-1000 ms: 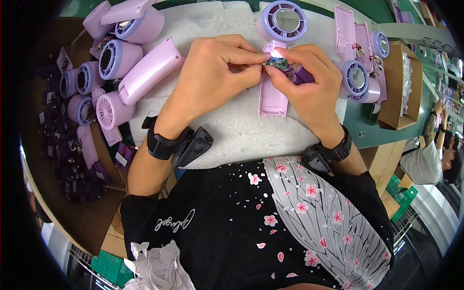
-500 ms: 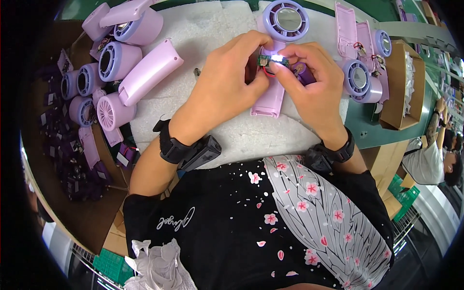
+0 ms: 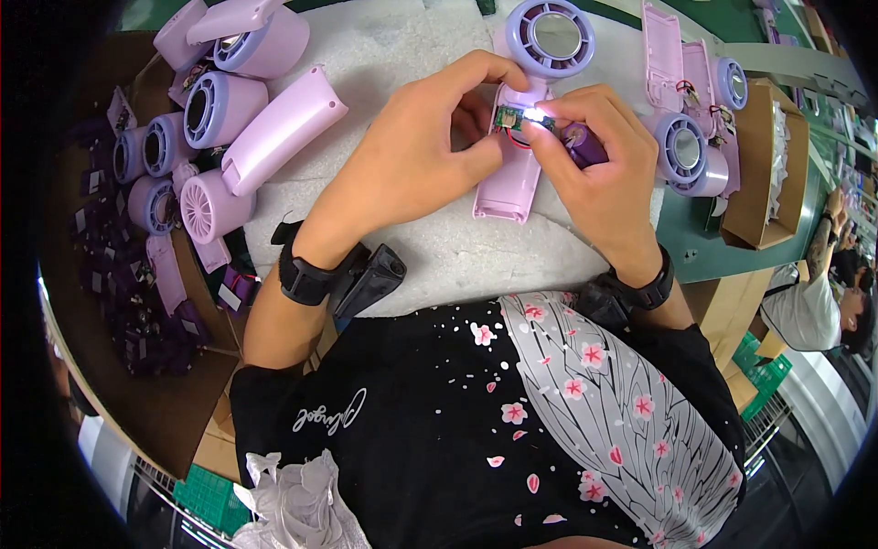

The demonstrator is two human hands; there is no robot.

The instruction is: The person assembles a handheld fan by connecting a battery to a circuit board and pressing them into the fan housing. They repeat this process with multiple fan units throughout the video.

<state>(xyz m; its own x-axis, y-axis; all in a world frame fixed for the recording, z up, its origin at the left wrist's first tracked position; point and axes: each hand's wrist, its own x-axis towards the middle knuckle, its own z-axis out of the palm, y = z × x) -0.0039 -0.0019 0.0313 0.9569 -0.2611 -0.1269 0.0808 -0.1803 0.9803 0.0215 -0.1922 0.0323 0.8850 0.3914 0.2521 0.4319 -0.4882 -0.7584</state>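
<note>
A: What is held over the white foam pad (image 3: 402, 55)?

B: A small green circuit board (image 3: 508, 117) is pinched between the thumb and fingers of the left hand (image 3: 412, 160), just above the open pink handle shell (image 3: 510, 178) that lies on the pad. Red wires are seen running from the board.

A: And the right hand (image 3: 599, 174)?

B: It is closed around a purple cylindrical battery (image 3: 585, 146), with its fingertips brought against the board, where a small bright light is seen. Both hands are touching at the board.

A: How is the shell placed?

B: It lies lengthwise near the middle of the pad, its round lilac fan head (image 3: 551, 35) toward the pad's far edge.

A: What is found around the pad?

B: Left of the pad, finished pink and lilac fans (image 3: 229, 119) are heaped over a brown box. Right of it, more open shells (image 3: 681, 73) and fan heads lie beside a cardboard box (image 3: 764, 174). Black wrist straps are worn on both forearms at the pad's near edge
</note>
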